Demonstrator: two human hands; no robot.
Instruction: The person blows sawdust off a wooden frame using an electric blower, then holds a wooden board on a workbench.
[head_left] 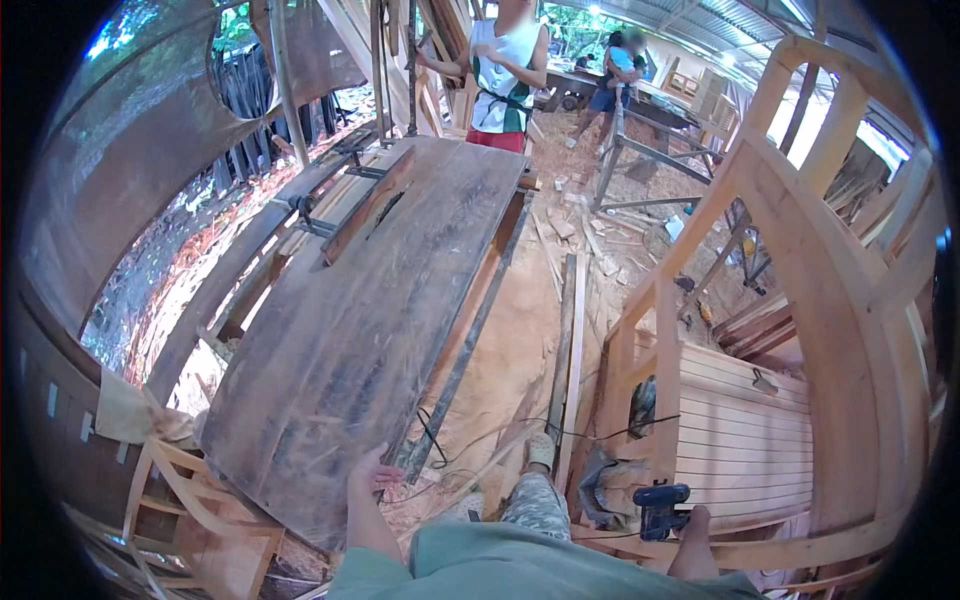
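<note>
My right hand [698, 520] holds the black power tool [660, 508]; my left hand [374, 474], fingers loosely open, is at the edge of the dark board [340, 350]. Moving the tool calls for steady grip, I judge.

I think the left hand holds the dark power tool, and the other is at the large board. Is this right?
No: in the head view, the right hand holds the dark power tool; the left hand is at the large board.

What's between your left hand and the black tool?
A leg in patterned trousers, then a crumpled grey thing nearer the tool; the head view shows this.
</note>
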